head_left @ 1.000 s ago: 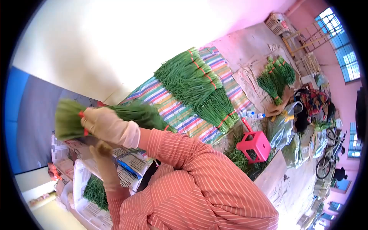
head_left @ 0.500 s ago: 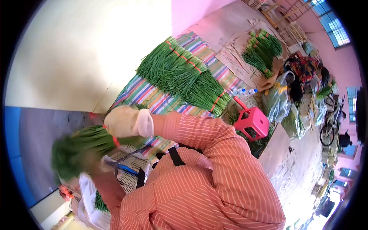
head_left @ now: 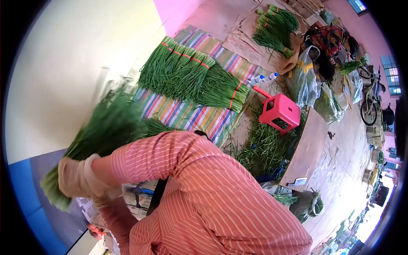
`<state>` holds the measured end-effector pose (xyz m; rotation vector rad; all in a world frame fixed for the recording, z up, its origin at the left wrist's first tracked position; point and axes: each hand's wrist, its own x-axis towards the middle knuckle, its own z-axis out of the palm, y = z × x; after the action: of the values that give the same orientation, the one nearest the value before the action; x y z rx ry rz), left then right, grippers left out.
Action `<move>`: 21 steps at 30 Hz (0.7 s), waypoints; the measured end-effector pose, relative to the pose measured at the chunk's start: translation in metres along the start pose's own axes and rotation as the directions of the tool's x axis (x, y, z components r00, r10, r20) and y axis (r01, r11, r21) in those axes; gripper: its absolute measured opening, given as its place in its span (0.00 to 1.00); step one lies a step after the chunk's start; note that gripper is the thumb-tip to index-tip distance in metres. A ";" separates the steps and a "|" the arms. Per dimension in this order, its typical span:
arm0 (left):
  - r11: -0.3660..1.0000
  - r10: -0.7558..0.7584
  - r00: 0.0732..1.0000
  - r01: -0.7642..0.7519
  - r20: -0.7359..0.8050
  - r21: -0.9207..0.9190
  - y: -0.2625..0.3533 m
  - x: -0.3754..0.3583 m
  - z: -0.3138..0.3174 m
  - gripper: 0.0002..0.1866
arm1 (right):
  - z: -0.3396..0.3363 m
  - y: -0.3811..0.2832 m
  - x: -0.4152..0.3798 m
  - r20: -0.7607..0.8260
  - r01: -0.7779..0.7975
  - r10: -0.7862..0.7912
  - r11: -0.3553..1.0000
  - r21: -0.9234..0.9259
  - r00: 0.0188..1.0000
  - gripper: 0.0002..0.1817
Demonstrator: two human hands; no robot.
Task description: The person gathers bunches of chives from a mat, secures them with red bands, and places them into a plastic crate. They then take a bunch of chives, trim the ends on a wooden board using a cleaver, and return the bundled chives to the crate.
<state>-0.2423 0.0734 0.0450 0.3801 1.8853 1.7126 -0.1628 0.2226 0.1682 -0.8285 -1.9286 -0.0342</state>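
My right hand [head_left: 78, 176], in a pale glove, is closed round the stem end of a bunch of green leafy stalks [head_left: 100, 129] at the left. The bunch's pale stem ends stick out below the glove, and its blurred leaves point up and to the right. Just below and behind it, my left hand [head_left: 107, 197] is mostly hidden by the right glove and wrist; its fingers do not show. Several bunches tied with red bands [head_left: 182, 70] lie on a striped sheet [head_left: 170, 111] beyond my arms.
A pink stool [head_left: 282, 111] stands at the right of the sheet beside two bottles [head_left: 263, 78]. Loose green stalks [head_left: 259, 146] litter the floor below it. More bunches [head_left: 276, 29] lie at the back, near plastic bags [head_left: 304, 78]. A phone [head_left: 297, 181] rests on a board [head_left: 304, 148].
The held bunch has swung round: its leaves now point up instead of down-left. My right hand has moved left and down. The view has turned, showing more floor at the right.
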 end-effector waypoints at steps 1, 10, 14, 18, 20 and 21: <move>1.000 -0.011 1.000 0.011 0.000 -0.022 -0.005 0.003 0.007 0.32 | -0.003 0.002 0.001 -0.002 -0.007 0.007 1.000 -0.008 1.000 0.12; 0.986 0.076 0.996 -0.081 -0.042 -0.143 0.014 0.009 0.029 0.30 | -0.004 0.038 0.043 0.533 -0.467 -0.243 0.281 0.838 0.811 0.09; 0.976 0.115 0.991 -0.125 -0.066 -0.180 0.022 0.012 0.036 0.30 | -0.013 0.064 0.047 0.854 -0.919 -0.436 -0.378 0.111 0.283 0.19; 0.960 0.148 0.986 -0.163 -0.082 -0.227 0.027 0.013 0.045 0.29 | -0.003 0.064 0.025 0.857 -0.929 -0.370 -0.056 0.366 0.359 0.24; 0.943 0.163 0.983 -0.181 -0.085 -0.280 0.029 0.008 0.049 0.28 | -0.012 0.082 0.033 0.897 -0.967 -0.373 -0.005 0.256 0.239 0.21; 0.924 0.179 0.980 -0.196 -0.083 -0.329 0.032 0.005 0.051 0.28 | -0.012 0.099 0.047 0.833 -0.995 -0.545 -0.046 0.088 0.099 0.19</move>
<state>-0.2220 0.1225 0.0736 0.3941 1.5889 2.1472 -0.1112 0.3188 0.1807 -0.1924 -1.5738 2.8677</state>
